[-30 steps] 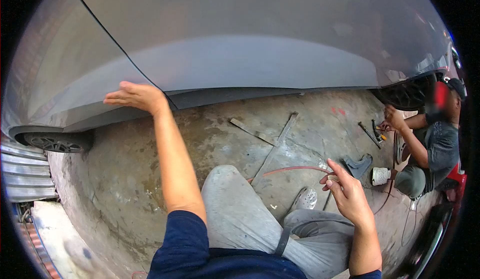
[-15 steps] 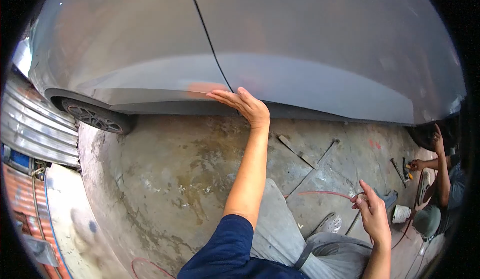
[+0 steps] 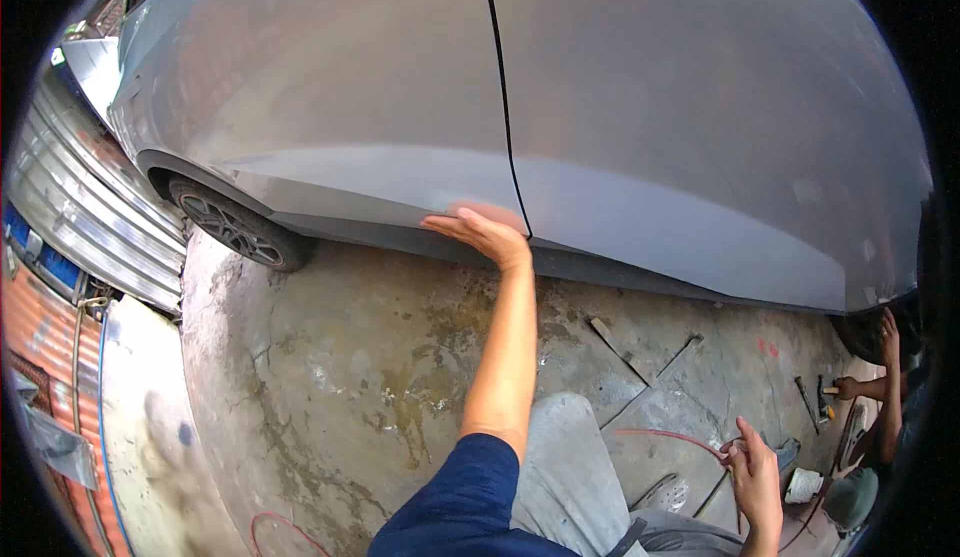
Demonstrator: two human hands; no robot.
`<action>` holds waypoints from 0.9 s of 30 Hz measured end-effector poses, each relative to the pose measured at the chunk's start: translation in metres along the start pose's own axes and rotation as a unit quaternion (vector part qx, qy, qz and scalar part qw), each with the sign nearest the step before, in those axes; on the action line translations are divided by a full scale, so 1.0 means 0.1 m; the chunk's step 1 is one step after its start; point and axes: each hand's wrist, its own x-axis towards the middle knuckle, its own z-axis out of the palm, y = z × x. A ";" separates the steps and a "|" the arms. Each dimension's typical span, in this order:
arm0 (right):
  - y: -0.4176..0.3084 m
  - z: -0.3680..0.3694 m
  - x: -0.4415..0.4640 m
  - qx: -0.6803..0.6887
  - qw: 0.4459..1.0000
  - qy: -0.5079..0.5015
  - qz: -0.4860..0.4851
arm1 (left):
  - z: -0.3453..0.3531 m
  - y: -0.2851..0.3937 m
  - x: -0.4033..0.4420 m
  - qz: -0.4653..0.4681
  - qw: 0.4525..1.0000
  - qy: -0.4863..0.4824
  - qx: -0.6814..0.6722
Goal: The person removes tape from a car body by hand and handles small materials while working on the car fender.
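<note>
The lower side of a grey car (image 3: 640,147) fills the upper view, with a dark seam between two panels. My left hand (image 3: 485,237) lies flat against the panel's lower edge, just left of the seam, fingers stretched together and pointing left. Its reflection shows in the paint. My right hand (image 3: 755,472) is low at the right, away from the car. Its index finger points up while the other fingers curl in; a small thing seems to be between them, but I cannot make out what. A thin red hose (image 3: 670,437) reaches the fingers or passes behind them.
Crossed metal bars (image 3: 645,382) lie on the stained concrete floor (image 3: 360,357). At the right, a co-worker's hand (image 3: 848,388) holds a tool near a wheel; a white tub (image 3: 803,485) stands close by. Corrugated sheets (image 3: 100,197) line the left, beside a car wheel (image 3: 235,227).
The view has shifted, so the car sits lower and further right. My left hand has slid left of the seam along the panel edge. My right hand is slightly lower.
</note>
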 end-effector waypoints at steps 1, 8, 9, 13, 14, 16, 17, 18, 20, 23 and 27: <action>0.00 0.00 0.00 0.001 1.000 0.001 -0.004 | 0.05 0.01 -0.12 0.006 1.000 0.002 -0.001; 0.01 -0.04 -0.06 -0.008 1.000 -0.017 -0.002 | 0.18 -0.01 -0.66 0.006 1.000 -0.028 0.004; 0.01 -0.04 -0.07 -0.011 1.000 -0.020 0.003 | 0.18 -0.03 -0.70 0.005 0.999 -0.031 0.004; 0.11 -0.02 -0.10 0.001 0.999 -0.010 -0.032 | 0.18 0.03 -0.87 0.011 0.998 -0.056 0.009; 0.11 -0.02 -0.10 0.007 1.000 -0.009 -0.027 | 0.19 0.02 -0.92 0.016 0.998 -0.058 0.006; 0.06 -0.03 -0.11 0.010 1.000 -0.010 -0.017 | 0.19 0.02 -0.98 0.017 0.997 -0.070 0.001; 0.02 -0.03 -0.11 0.008 1.000 -0.011 -0.011 | 0.17 0.03 -1.03 0.012 0.997 -0.081 -0.002; 0.01 -0.03 -0.11 0.006 1.000 -0.011 -0.005 | 0.15 0.05 -1.06 0.008 0.996 -0.092 -0.004; 0.00 -0.03 -0.11 0.008 1.000 -0.014 -0.007 | 0.12 0.05 -1.13 0.010 0.993 -0.116 0.004; -0.02 -0.03 -0.08 0.004 1.000 -0.022 -0.012 | 0.06 0.07 -1.25 0.013 0.988 -0.156 0.016; -0.10 -0.02 -0.01 0.011 0.999 -0.039 -0.005 | -0.04 0.14 -1.39 -0.017 0.972 -0.230 0.037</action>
